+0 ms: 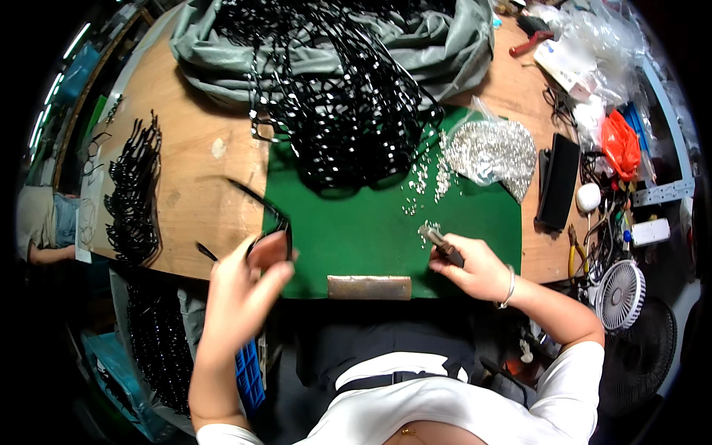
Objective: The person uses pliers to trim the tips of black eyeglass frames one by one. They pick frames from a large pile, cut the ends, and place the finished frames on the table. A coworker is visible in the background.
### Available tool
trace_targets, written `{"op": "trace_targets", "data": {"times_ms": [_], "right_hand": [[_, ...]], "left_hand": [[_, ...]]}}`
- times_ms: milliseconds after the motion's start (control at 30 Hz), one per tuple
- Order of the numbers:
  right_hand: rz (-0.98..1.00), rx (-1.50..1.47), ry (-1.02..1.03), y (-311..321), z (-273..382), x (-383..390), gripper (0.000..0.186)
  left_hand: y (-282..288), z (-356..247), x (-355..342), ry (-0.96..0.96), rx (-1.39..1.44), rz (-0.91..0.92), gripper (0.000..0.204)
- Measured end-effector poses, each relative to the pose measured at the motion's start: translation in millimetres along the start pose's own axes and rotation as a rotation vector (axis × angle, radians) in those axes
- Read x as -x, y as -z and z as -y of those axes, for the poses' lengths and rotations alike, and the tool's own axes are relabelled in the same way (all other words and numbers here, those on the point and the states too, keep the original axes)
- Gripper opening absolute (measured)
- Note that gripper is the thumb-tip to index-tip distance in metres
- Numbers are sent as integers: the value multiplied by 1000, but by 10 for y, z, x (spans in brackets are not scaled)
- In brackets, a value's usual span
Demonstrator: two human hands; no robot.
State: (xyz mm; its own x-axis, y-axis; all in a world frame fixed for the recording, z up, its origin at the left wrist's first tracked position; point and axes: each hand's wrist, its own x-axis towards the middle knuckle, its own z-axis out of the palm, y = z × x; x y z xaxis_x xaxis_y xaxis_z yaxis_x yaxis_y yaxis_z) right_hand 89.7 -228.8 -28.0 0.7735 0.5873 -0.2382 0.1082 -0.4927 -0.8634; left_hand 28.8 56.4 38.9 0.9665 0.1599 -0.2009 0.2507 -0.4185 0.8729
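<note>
My left hand [243,291], slightly blurred, is closed around a black glasses frame [283,222] at the left edge of a green mat [341,237]. One temple of the frame points up and to the left. In my right hand [480,268] is a small hand tool [447,249] with a metal tip and dark handles, perhaps pliers. Its tip is by a few small silvery pieces [432,225] on the mat. More silvery pieces [443,179] lie scattered farther back, beside a clear plastic bag [489,152] full of them. A worn metal-topped block [368,288] sits at the mat's front edge.
A heap of black glasses frames [348,133] spills from a grey cloth sack [215,74] at the back. More frames [135,196] are stacked at left. A black case [558,182], yellow-handled pliers [573,252] and a white fan [621,295] stand at right.
</note>
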Motion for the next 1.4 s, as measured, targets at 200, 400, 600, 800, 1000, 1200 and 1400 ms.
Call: {"op": "trace_targets", "data": {"times_ms": [200,400,600,800,1000,1200,1400], "right_hand": [[112,44,150,10,15,23,12],[73,100,55,-2,28,-67,13],[104,82,142,-16,35,23,12],[-38,23,73,-8,29,56,10],[-28,601,386,-57,194,21,32],[23,819,213,-185,98,224,46],[-62,517,141,120,48,71,23]], "left_hand": [[567,798,-511,128,-732,17,32],[158,-150,-1153,-527,-417,-337,23],[148,-3,-2071,-461,-772,-20,39],[-14,165,-1900,-331,-266,-403,35],[241,-378,-1637,-648,373,-566,34],[68,-331,-637,-571,486,-408,30],[-288,-220,280,-121,933,-243,34]]}}
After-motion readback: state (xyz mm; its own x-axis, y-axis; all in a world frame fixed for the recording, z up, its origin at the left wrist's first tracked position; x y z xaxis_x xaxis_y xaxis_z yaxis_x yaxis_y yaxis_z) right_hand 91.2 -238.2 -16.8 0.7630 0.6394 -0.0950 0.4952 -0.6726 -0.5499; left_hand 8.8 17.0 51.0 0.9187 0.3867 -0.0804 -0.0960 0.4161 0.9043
